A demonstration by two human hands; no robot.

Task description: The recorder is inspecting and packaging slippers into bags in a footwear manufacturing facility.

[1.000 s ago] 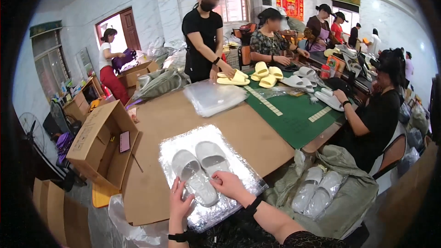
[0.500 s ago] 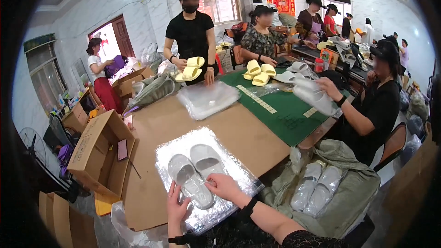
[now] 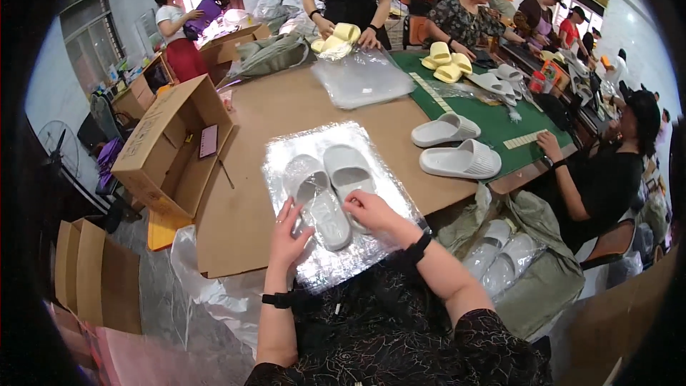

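A pair of light grey slippers lies on a stack of shiny clear plastic bags in front of me. The left slipper has a glossy film over it, apparently a clear bag. The right slipper lies close beside it, partly covered by my right hand. My left hand rests against the outer side of the left slipper, fingers and thumb spread. My right hand is at the right slipper's heel half, thumb and fingers pinched together; what they pinch is too small to make out.
Another grey slipper pair sits to the right by a green mat. A green sack holds bagged slippers. An open carton stands left. Across the brown tabletop, a co-worker handles yellow slippers beside clear bags.
My view has tilted down. The co-worker on the right has let go of the grey slippers, and a grey pair now lies on the table. My hands stay at the slippers before me.
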